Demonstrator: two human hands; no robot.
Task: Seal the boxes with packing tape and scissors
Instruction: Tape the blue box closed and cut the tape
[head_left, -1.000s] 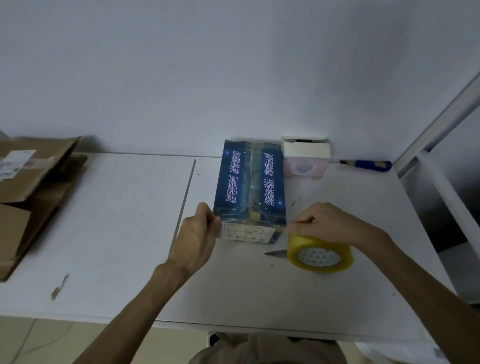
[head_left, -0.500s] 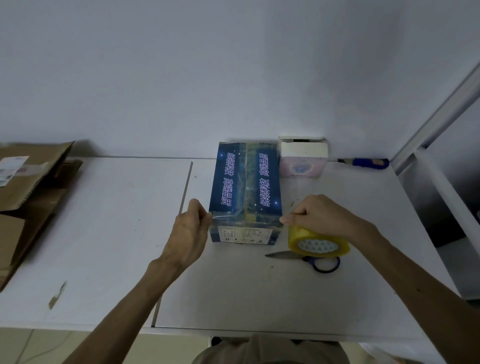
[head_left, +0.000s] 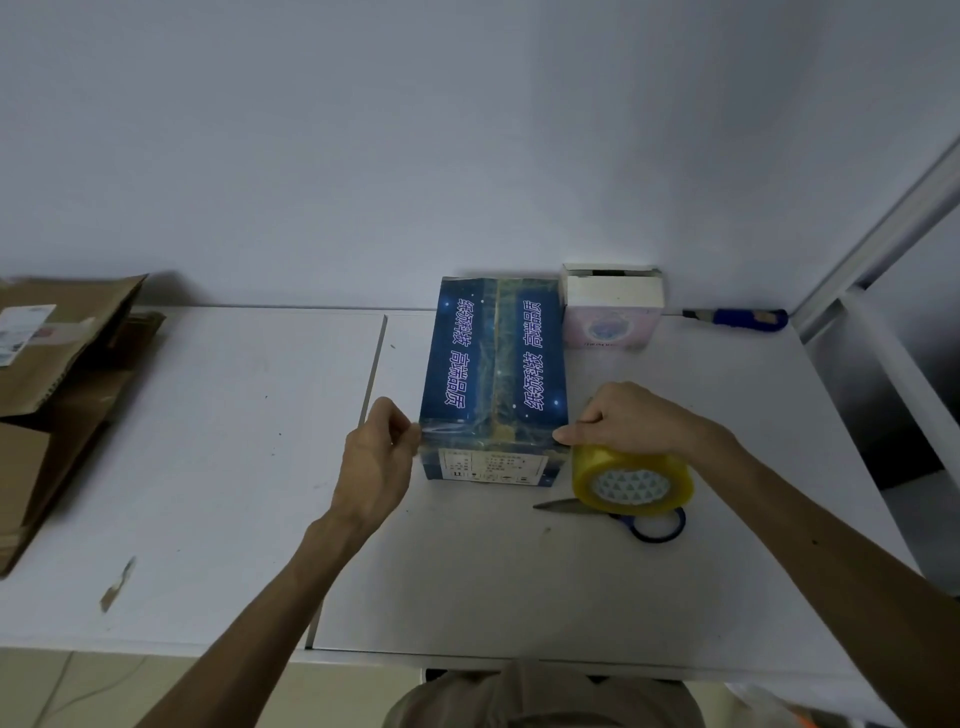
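Box (head_left: 493, 374) lies flat, long axis pointing toward wall (head_left: 467, 130).

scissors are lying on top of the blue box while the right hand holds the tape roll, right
No. The head view shows the scissors lying on the table beside the blue box, partly hidden by the tape roll, which the right hand does hold.

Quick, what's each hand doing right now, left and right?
Left hand: pinching the tape strip at the blue box's left edge.
Right hand: holding the tape roll.
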